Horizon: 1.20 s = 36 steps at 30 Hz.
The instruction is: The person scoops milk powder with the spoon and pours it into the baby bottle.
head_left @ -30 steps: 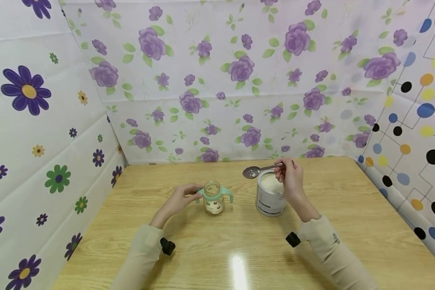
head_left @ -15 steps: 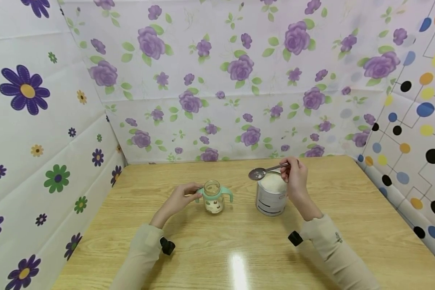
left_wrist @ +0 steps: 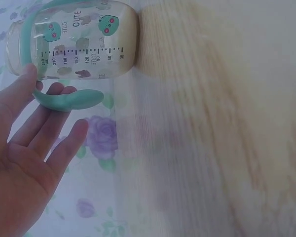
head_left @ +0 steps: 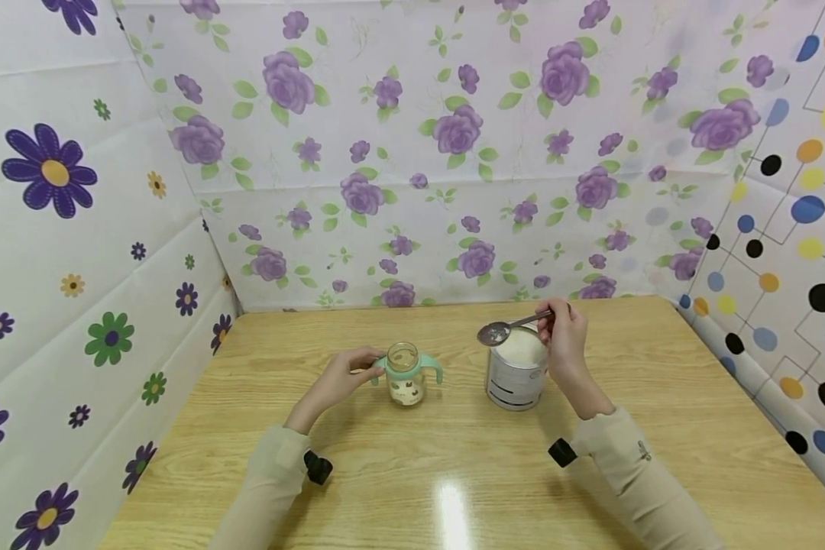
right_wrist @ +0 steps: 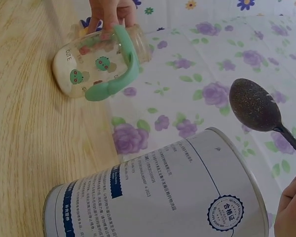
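A clear baby bottle [head_left: 406,387] with a mint-green collar and two handles stands lidless on the table. Pale contents lie at its bottom, as the left wrist view shows. My left hand [head_left: 344,376] pinches its left handle [left_wrist: 64,100] between thumb and fingers. To the right stands an open can [head_left: 513,384], filled near the rim with cream-coloured powder [head_left: 522,348]. My right hand [head_left: 567,342] grips a metal spoon [head_left: 495,334] by its handle, the bowl above the can's left rim. White traces of powder cling to the bowl. Its underside faces the right wrist view.
The wood-grain table [head_left: 385,473] carries the bottle and the can, a short gap between them. Flowered cloth [head_left: 419,153] closes off the back, with patterned cloths at left and right. A dark wrist device [head_left: 318,467] hangs at each cuff.
My right hand has moved a little to the right with the spoon, its bowl shifting from left of the can to above the can's rim. The left hand and bottle stay put.
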{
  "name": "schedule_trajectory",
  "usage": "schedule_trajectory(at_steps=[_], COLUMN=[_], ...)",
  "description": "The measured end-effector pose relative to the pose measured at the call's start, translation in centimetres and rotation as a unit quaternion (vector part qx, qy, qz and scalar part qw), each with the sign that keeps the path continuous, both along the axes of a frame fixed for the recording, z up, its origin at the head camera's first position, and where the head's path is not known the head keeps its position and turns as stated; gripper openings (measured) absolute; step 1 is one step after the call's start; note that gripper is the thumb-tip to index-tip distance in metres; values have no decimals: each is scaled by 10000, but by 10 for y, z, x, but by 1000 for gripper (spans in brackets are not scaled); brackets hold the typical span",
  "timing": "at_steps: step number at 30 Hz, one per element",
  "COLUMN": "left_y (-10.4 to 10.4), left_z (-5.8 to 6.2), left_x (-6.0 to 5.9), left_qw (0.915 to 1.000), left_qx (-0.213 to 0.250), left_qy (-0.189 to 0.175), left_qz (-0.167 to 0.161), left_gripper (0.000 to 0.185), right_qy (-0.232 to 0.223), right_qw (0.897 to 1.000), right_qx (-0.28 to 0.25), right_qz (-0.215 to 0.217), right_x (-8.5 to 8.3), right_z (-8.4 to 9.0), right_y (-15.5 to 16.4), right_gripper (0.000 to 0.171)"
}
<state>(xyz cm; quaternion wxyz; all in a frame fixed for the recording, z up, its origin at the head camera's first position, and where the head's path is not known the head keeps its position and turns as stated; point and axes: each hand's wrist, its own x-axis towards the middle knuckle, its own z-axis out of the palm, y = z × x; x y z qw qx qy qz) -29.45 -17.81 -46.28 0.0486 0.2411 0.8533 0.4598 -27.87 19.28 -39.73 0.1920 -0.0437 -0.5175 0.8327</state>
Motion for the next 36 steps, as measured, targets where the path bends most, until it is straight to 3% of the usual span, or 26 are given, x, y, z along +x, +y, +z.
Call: schedule_trajectory(at_steps=[21,27,32,34,36], left_y=[1,1,1,1,0], left_z=[1,1,1,1,1], left_x=[1,1,1,2,2], left_qw=[10000,9999,9999,9999,9999], left_qx=[-56,-66,-69,-59,-47], left_qy=[-12,-40,-47,-69,-100], left_qz=[57,66,76,91,102], left_gripper=[31,31,32,32,32], right_qy=[119,329,462,595,880], right_qw=[9991,9983,9955,9910,9802], right_qx=[64,111,525,966,1587], right_qz=[-395,-459,-634,-713,-790], right_x=[-7,-8,-8,-7,-4], right_z=[-9,-9,-10,-11,-10], right_y=[12,14,17,18,19], right_gripper=[40,37,37,36,36])
